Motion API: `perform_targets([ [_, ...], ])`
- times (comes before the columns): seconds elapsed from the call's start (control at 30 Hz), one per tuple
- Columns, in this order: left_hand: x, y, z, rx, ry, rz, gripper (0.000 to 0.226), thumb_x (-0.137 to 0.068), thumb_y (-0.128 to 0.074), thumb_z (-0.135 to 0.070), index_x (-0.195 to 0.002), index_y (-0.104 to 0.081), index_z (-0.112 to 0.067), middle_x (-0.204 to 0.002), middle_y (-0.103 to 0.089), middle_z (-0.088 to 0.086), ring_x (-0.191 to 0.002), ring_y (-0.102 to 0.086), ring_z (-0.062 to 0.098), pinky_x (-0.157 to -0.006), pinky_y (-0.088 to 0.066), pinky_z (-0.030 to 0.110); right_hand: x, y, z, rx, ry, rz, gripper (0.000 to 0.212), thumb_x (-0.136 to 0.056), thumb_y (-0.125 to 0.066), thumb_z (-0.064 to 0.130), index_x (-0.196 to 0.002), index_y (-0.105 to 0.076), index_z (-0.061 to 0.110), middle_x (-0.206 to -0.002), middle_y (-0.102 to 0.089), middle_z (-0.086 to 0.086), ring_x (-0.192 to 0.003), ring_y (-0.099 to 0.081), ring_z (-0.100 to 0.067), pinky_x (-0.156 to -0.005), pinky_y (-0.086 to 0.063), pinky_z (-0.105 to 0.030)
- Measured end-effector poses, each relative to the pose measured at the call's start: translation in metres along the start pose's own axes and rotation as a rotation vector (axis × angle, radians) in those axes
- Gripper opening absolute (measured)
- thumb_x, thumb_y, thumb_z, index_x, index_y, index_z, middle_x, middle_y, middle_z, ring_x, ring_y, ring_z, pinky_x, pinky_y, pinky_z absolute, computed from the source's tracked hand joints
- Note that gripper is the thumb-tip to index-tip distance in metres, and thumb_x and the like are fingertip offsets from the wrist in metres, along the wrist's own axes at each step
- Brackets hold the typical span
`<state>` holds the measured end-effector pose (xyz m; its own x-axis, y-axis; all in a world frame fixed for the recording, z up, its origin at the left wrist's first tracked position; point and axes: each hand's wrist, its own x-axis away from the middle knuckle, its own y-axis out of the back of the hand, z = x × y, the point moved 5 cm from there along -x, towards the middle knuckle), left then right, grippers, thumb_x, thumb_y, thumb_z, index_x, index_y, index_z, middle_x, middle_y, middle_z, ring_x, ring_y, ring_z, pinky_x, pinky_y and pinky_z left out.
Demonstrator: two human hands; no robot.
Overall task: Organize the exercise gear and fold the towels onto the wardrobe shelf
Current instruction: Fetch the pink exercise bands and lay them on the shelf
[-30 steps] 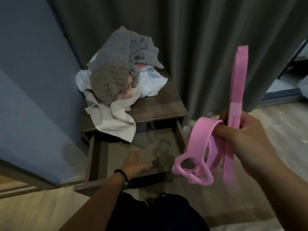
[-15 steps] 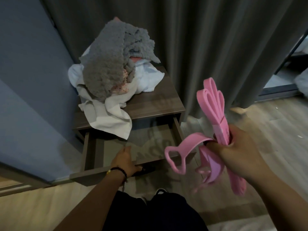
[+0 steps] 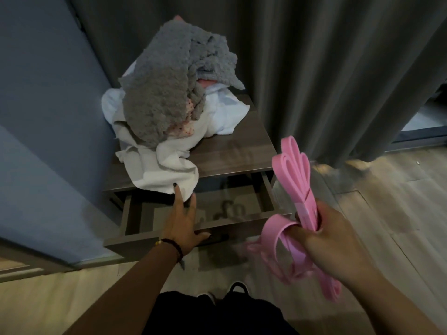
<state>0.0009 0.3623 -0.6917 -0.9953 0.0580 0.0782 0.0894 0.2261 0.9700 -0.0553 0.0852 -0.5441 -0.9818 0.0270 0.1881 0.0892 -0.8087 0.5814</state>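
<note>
early days on this one. the right hand (image 3: 338, 240) has its grip wrapped round a bunch of pink resistance bands (image 3: 296, 189), looped and gathered, some loops standing up above the fist and others dangling blurred below it, held just right of the open drawer (image 3: 193, 213). the left hand (image 3: 180, 223) is stretched out flat over the drawer, fingers straight and spread, fingertips at the hanging corner of a white towel (image 3: 169, 172), thumb near the drawer's front edge; that grip is wide and holds nothing. on the worktop of the little wooden nightstand (image 3: 237, 151) the towels sit in one rumpled heap: a fluffy grey towel (image 3: 157, 100) on top, white cloth under it, a bit of pink-speckled fabric peeking out. so, my read: the bands are collected but not stowed, the drawer looks ready for them, and not a single towel is folded yet. no wardrobe shelf in view at all.
</note>
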Motion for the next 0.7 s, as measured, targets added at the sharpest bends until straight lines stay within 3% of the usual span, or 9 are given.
perform_targets([
  [0.07,0.002,-0.001,-0.003,0.008,-0.055,0.001,0.112,-0.076,-0.071,-0.054,-0.154,-0.003,-0.011,-0.14,0.054,0.008,-0.146,-0.016,0.03,-0.113,-0.034,0.035,-0.007,-0.006,-0.001,0.007,-0.007,-0.005,0.021,-0.078,-0.074,0.026,-0.087,-0.055,0.028,-0.078,-0.063,0.002,-0.072,-0.063,-0.017,-0.063,-0.053,-0.031],
  [0.13,-0.002,0.002,-0.003,0.007,-0.099,-0.04,0.11,-0.077,-0.072,-0.051,-0.153,-0.007,-0.006,-0.142,0.052,0.005,-0.147,-0.012,0.028,-0.114,-0.033,0.035,-0.013,-0.011,-0.001,0.009,-0.005,-0.001,0.022,-0.078,-0.074,0.026,-0.089,-0.056,0.03,-0.08,-0.065,0.003,-0.074,-0.064,-0.017,-0.065,-0.055,-0.032],
  [0.2,-0.006,0.009,-0.002,0.009,-0.099,-0.083,0.119,-0.07,-0.076,-0.055,-0.151,-0.008,0.0,-0.145,0.048,0.006,-0.147,-0.005,0.03,-0.117,-0.027,0.037,-0.016,-0.013,-0.001,-0.005,0.004,-0.013,0.021,-0.078,-0.074,0.026,-0.09,-0.057,0.03,-0.08,-0.065,0.004,-0.073,-0.064,-0.015,-0.062,-0.054,-0.029],
  [0.33,-0.02,0.027,-0.004,-0.121,-0.091,-0.168,0.138,-0.047,-0.084,-0.062,-0.149,-0.017,0.004,-0.156,0.024,0.014,-0.143,-0.012,0.041,-0.114,-0.021,0.043,-0.021,-0.015,-0.004,-0.046,-0.001,-0.012,0.019,-0.079,-0.073,0.022,-0.089,-0.058,0.027,-0.08,-0.065,0.005,-0.073,-0.063,-0.012,-0.056,-0.045,-0.018],
  [0.47,-0.035,0.034,-0.022,-0.224,-0.027,-0.08,0.11,-0.071,-0.077,-0.044,-0.149,-0.014,0.004,-0.154,0.026,0.022,-0.141,-0.013,0.038,-0.117,-0.02,0.039,-0.029,-0.018,-0.005,-0.074,-0.045,-0.022,0.018,-0.078,-0.074,0.02,-0.085,-0.058,0.019,-0.078,-0.065,-0.004,-0.072,-0.064,-0.021,-0.06,-0.053,-0.029],
  [0.57,-0.048,0.037,-0.025,-0.288,-0.024,0.019,0.098,-0.082,-0.071,-0.032,-0.15,-0.009,0.0,-0.157,0.016,0.023,-0.142,-0.016,0.034,-0.115,-0.019,0.035,-0.033,-0.019,-0.003,-0.113,-0.079,-0.044,0.02,-0.077,-0.074,0.019,-0.081,-0.056,0.012,-0.079,-0.061,-0.013,-0.071,-0.061,-0.026,-0.059,-0.051,-0.03],
  [0.7,-0.06,0.046,-0.021,-0.377,-0.065,0.0,0.075,-0.078,-0.075,-0.036,-0.137,-0.043,-0.002,-0.155,-0.019,0.022,-0.124,-0.045,0.034,-0.108,-0.032,0.036,-0.037,-0.022,-0.004,-0.186,-0.13,-0.058,0.021,-0.075,-0.075,0.02,-0.084,-0.058,0.013,-0.081,-0.063,-0.013,-0.073,-0.063,-0.027,-0.064,-0.056,-0.037],
])
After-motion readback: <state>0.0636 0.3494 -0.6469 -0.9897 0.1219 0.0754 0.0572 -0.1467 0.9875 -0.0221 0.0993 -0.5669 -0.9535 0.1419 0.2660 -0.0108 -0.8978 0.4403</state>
